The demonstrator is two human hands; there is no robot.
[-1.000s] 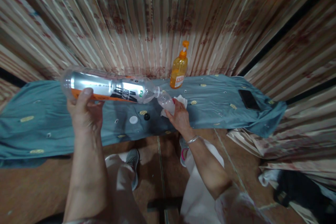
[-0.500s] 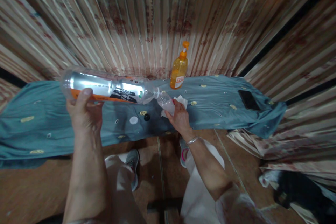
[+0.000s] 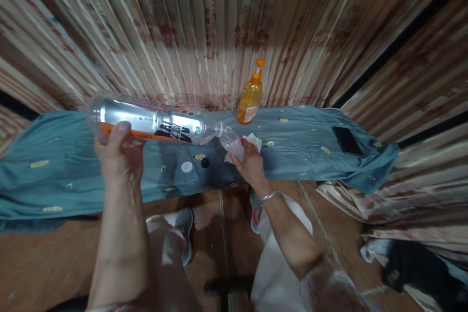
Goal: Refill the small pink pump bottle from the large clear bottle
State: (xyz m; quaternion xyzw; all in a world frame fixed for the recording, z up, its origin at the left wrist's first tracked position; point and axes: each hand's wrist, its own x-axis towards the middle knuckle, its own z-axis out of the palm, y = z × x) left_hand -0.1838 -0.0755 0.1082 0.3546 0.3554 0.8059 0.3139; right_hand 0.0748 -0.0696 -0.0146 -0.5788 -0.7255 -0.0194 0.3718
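Note:
My left hand (image 3: 120,153) is wrapped round the base end of a large clear plastic bottle (image 3: 179,126) with a silver, orange and black label. The bottle lies nearly level in the air, its neck pointing right and tilted slightly down. Its mouth meets the mouth of a small clear bottle (image 3: 231,141), which slants down to the right. My right hand (image 3: 250,161) grips this small bottle by its lower part. Under and behind that hand is a crumpled white tissue (image 3: 255,141). A white cap (image 3: 186,167) and a black cap (image 3: 205,162) lie on the cloth below the large bottle.
A blue-green patterned cloth (image 3: 292,144) covers the narrow table. An orange pump bottle (image 3: 250,100) stands at the back edge, and a black phone (image 3: 346,140) lies at the right. Striped curtains (image 3: 183,34) hang behind and on both sides.
Hardly anything differs. Both hands and both bottles hold the same pose, mouths together, with only a very slight shift of the view.

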